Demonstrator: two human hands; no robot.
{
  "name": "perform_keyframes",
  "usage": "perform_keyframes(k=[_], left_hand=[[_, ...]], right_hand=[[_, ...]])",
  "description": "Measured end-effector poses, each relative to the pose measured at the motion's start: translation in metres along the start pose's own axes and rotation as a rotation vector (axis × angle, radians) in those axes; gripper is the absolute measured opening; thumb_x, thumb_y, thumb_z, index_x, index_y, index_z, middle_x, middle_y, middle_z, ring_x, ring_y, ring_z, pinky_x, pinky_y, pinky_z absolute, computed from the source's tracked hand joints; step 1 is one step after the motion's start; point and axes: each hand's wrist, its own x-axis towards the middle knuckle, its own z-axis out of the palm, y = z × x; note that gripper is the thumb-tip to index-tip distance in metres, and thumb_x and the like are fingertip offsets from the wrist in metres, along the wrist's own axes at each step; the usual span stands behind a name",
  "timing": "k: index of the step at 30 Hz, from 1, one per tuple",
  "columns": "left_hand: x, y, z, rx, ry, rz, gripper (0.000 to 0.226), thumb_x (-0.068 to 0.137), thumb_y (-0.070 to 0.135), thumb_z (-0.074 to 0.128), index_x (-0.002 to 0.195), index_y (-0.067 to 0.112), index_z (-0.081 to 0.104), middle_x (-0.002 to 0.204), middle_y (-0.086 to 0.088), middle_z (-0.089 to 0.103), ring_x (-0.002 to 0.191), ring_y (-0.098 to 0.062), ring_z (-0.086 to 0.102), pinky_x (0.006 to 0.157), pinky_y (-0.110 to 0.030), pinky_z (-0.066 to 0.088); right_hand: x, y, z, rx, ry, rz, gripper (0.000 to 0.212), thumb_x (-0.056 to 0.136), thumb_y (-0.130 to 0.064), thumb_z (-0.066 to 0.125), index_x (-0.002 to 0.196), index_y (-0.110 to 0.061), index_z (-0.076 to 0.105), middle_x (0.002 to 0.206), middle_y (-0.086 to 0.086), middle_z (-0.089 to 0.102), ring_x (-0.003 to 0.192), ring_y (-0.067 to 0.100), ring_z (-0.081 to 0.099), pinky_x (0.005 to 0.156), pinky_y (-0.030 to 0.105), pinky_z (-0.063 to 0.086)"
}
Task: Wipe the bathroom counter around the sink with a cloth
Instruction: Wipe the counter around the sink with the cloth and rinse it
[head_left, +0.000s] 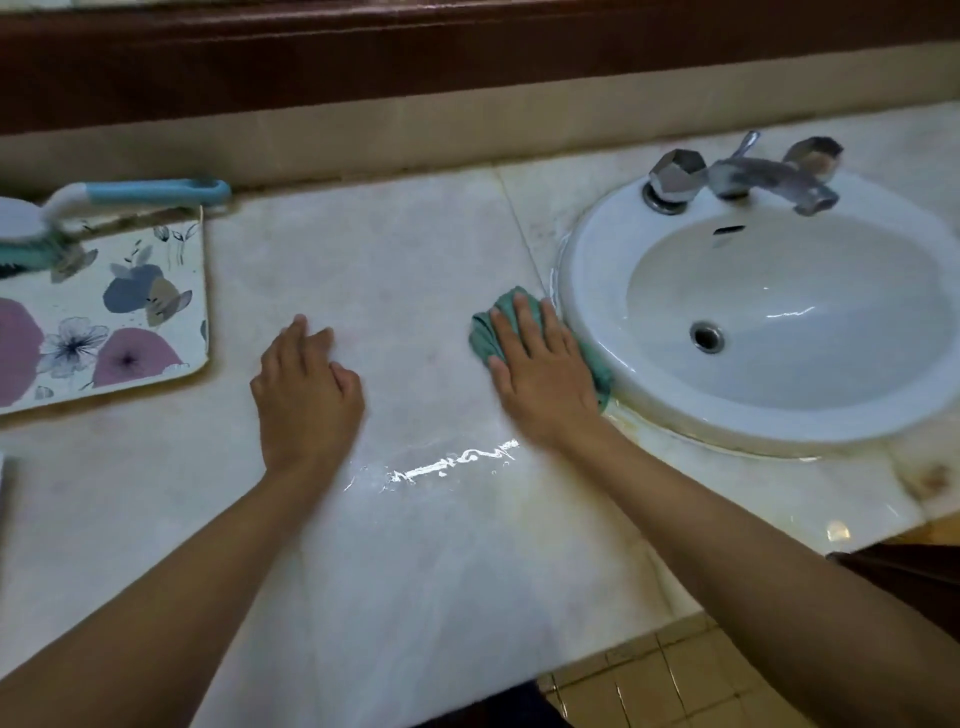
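A pale marble counter (405, 249) runs across the view, with a white oval sink (587, 260) set into it at the right. My right hand (540, 369) lies flat, fingers straight, pressing a crumpled green cloth (485, 332) onto the counter right against the sink's left rim. The cloth shows above the fingers and at the hand's right side. My left hand (306, 389) rests on the bare counter to the left, fingers loosely bent, holding nothing. A wet streak (452, 462) shines between my two forearms.
A metal tap with two handles (748, 174) stands at the back of the sink. A floral tray (156, 291) sits at the far left with a blue-handled brush (130, 195) across its back edge. Tiled floor (675, 675) lies below the counter's front edge.
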Motion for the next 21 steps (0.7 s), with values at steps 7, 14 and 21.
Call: perform_keyframes(k=[7,14,21], left_hand=[[-0.001,0.000,-0.002,-0.052,-0.006,-0.001,0.044,0.089,0.016,0.044,0.131,0.008,0.054,0.151,-0.014,0.040,0.138,-0.033,0.033,0.106,-0.048,0.029],[-0.002,-0.005,-0.010,-0.097,-0.096,0.019,0.046,0.093,0.017,0.042,0.138,0.008,0.049,0.156,-0.014,0.031,0.144,-0.032,0.025,0.113,-0.049,0.023],[-0.032,0.017,-0.012,-0.051,-0.307,0.129,0.052,0.095,0.025,0.043,0.146,0.015,0.038,0.162,-0.008,0.017,0.149,-0.029,0.011,0.115,-0.049,0.017]], right_hand=[[-0.037,-0.086,0.019,0.099,0.075,0.113,0.058,0.101,-0.041,0.020,0.154,-0.021,0.009,0.162,0.007,-0.001,0.148,0.029,-0.007,0.119,0.043,0.002],[-0.124,-0.044,0.019,0.085,0.091,0.176,0.057,0.101,-0.042,0.022,0.154,-0.024,0.011,0.162,0.002,0.000,0.149,0.024,-0.005,0.120,0.041,0.005],[-0.183,-0.002,0.016,0.121,0.085,0.445,0.057,0.102,-0.042,0.014,0.154,-0.026,-0.004,0.160,0.000,-0.015,0.146,0.020,-0.018,0.120,0.041,-0.002]])
